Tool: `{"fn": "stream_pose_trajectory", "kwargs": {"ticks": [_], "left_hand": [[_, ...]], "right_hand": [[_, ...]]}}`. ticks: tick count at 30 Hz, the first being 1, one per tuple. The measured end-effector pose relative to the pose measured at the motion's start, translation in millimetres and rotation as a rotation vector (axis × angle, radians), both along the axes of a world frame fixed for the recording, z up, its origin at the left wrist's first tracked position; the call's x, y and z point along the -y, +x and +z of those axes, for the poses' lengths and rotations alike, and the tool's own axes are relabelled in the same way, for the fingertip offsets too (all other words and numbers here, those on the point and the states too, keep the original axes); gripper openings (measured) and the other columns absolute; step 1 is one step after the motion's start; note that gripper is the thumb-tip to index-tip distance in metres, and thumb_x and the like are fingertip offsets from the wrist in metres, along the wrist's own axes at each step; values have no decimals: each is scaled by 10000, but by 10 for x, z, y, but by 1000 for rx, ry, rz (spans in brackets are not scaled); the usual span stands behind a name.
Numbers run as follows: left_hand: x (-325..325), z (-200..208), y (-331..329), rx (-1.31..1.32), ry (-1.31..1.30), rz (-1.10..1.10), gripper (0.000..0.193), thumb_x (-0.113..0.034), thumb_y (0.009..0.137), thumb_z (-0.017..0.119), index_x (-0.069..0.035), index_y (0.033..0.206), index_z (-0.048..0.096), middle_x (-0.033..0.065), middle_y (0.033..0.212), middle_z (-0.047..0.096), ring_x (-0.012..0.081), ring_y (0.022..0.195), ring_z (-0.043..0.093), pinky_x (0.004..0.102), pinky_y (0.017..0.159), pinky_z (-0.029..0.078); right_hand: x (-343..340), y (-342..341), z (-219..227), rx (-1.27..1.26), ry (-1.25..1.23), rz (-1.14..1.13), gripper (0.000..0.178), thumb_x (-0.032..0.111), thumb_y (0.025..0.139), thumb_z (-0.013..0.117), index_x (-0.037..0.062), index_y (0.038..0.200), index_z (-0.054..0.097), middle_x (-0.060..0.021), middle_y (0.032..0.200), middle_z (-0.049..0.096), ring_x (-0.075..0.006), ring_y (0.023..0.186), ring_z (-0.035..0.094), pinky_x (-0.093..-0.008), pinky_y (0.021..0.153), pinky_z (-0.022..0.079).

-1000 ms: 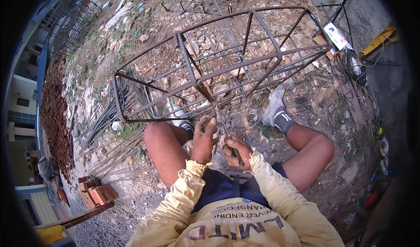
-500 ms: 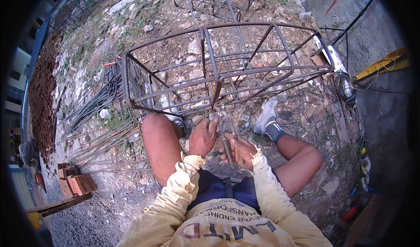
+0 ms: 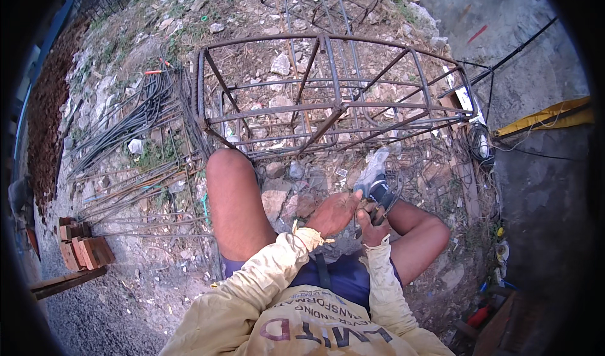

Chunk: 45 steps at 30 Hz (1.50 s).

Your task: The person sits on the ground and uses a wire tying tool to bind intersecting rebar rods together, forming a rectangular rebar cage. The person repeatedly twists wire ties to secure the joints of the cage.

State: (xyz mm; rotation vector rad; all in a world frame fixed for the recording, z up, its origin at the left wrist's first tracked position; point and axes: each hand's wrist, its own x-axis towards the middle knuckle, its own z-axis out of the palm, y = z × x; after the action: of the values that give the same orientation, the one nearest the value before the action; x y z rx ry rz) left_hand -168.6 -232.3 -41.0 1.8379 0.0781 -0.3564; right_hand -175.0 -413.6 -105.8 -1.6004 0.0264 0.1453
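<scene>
Curling round a dark tool [image 3: 358, 232], the fingers of the right hand [image 3: 373, 225] are gripping it low between the bent legs, on the body's side of the right shoe [image 3: 372, 174]. The left hand [image 3: 334, 212] is reaching across, its fingertips coming right beside the right thumb; whether they are pinching anything or lying apart, I cannot tell, since the hands are hiding the gap. That closeness is looking like the main risk: if the tool were slipping or snapping together, a bare left finger could be getting nipped. Its lower end is seemingly pointing toward the lap, so a sudden slip could be jabbing a thigh.

Beyond the hands, the cage [image 3: 338, 106] is standing close to the bare left knee [image 3: 229, 162]; leaning forward too fast could be scraping skin on a bar. It is resting on uneven rubble, so a knock could be rocking it. Stones [image 3: 275, 203] are lying between the legs and loose rods [image 3: 148, 113] off to the left; a foot shifting onto either could be rolling.
</scene>
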Motion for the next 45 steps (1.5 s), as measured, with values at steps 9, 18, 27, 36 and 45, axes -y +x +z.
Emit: {"fn": "stream_pose_trajectory", "kwargs": {"ticks": [9, 18, 27, 36, 45], "left_hand": [[-771, 917, -400, 196, 16, -409, 664, -493, 943, 543, -12, 1391, 453, 210, 1143, 629, 364, 1055, 606, 412, 935, 451], [-3091, 1168, 338, 262, -431, 958, 918, -758, 820, 478, -86, 1441, 406, 178, 1468, 396, 302, 1316, 397, 479, 1056, 292], [-2938, 442, 1070, -38, -539, 685, 716, -551, 818, 649, -117, 1356, 461, 146, 1181, 522, 337, 1074, 532, 458, 902, 444], [-2958, 50, 624, -473, -692, 498, 502, -468, 849, 670, -180, 1245, 558, 99, 1095, 491, 383, 967, 596, 526, 724, 509], [-2866, -672, 935, -914, -1084, 613, 766, -576, 894, 541, 62, 1308, 456, 292, 1128, 604, 411, 903, 667, 398, 651, 628]], "right_hand": [[-293, -23, 826, -249, 446, -97, 154, 175, 937, 625, 97, 957, 494, -28, 654, 486, -101, 439, 416, -276, 392, 356], [543, 1355, 2749, -24, 41, -118, 168, 267, 933, 623, 121, 930, 540, 8, 681, 557, -89, 509, 517, -234, 413, 405], [601, 3596, 3098, 43, -896, -110, 291, 362, 868, 631, 74, 887, 594, -23, 735, 573, -180, 621, 576, -300, 520, 467], [1005, 4260, 2237, -262, -656, -75, 365, 333, 832, 627, 38, 1046, 603, -98, 826, 609, -217, 667, 599, -430, 582, 481], [1928, 3954, 1687, 89, -1151, -299, 531, 423, 725, 763, -38, 970, 665, -130, 798, 673, -244, 693, 652, -371, 648, 517]]}}
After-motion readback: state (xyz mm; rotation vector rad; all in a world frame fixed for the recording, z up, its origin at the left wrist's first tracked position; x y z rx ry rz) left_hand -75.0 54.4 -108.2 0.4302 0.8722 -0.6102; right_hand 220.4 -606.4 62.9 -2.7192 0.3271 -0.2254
